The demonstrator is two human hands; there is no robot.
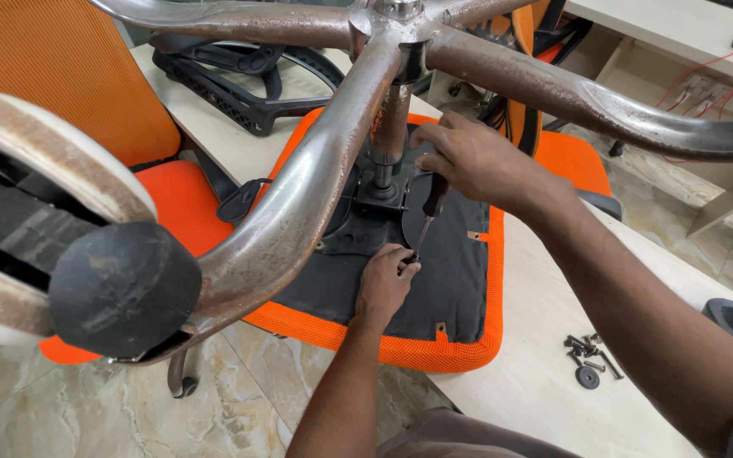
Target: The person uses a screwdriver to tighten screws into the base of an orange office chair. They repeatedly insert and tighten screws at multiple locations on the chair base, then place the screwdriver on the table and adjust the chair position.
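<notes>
one upturned orange office chair seat [460, 348] lies on a pale table [545, 373], its rusty five-arm base [316, 178] pointing up with one caster [36, 170] near left. the right hand [477, 161] grips one screwdriver [430, 212]; the left hand [383, 280] pinches at its tip on the black underside. a small pile of black screws [587, 352] sits near right. marble floor shows left, where the seat overhangs the table edge.

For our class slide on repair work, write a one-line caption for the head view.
Right hand drives a screwdriver into an upturned orange chair seat while the left hand steadies its tip.
</notes>
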